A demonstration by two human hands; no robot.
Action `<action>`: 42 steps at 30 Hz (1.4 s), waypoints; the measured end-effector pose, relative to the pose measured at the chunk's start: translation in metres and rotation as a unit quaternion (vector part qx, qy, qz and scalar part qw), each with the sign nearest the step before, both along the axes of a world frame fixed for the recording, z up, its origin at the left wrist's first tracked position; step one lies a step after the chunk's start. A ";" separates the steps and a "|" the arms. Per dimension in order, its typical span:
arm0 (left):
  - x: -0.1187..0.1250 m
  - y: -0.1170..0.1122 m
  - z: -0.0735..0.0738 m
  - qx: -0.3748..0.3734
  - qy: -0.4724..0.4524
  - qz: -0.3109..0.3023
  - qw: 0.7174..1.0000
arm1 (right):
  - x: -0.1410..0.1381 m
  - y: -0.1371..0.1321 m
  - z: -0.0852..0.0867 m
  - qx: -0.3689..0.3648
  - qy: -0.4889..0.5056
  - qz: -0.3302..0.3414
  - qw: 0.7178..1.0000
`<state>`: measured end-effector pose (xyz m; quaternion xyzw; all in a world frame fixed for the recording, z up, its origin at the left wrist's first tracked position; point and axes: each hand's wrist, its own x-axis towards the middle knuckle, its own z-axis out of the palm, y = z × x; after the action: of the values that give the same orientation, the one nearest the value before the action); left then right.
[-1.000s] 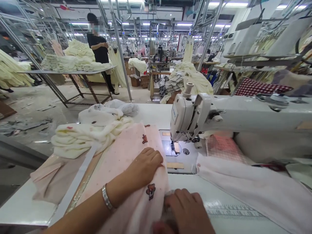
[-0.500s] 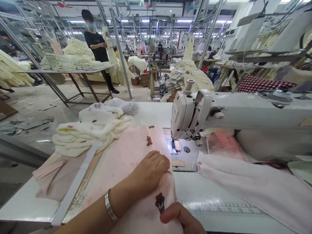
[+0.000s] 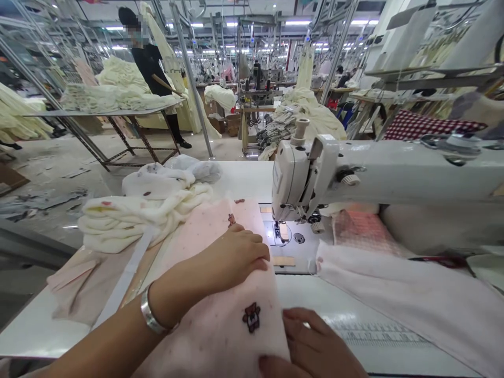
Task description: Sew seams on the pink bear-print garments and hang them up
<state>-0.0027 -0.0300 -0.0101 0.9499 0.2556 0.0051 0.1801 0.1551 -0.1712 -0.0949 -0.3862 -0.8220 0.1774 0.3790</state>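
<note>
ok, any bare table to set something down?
Two patches of white tabletop: far, between white cloth and sewing machine, behind the bear-print fabric; near, between metal plate, right hand and pale pink cloth. Left is crowded: cream cloth, folded pink pieces.

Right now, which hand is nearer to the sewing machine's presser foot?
Left. The left hand, on the pink bear-print fabric, is just left of and slightly below the presser foot in the picture; the right hand, at the fabric's right edge, is much lower.
</note>
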 end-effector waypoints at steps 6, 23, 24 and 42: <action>0.014 0.013 -0.016 0.017 0.003 0.049 0.999 | 0.002 0.014 0.001 0.182 -0.096 -0.066 0.976; 0.031 -0.020 -0.042 0.105 0.037 0.103 0.988 | 0.014 0.011 0.007 0.130 -0.128 -0.085 0.980; 0.028 -0.028 -0.047 0.104 0.034 0.099 0.989 | 0.016 0.012 0.011 0.122 -0.138 -0.076 0.980; 0.015 0.007 -0.065 0.076 -0.106 0.037 0.991 | 0.044 0.060 0.012 0.143 -0.181 -0.049 0.972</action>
<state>0.0120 -0.0228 -0.0752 0.9447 0.2691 0.1317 0.1331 0.1992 -0.1109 -0.0833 -0.3932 -0.8740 -0.0334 0.2834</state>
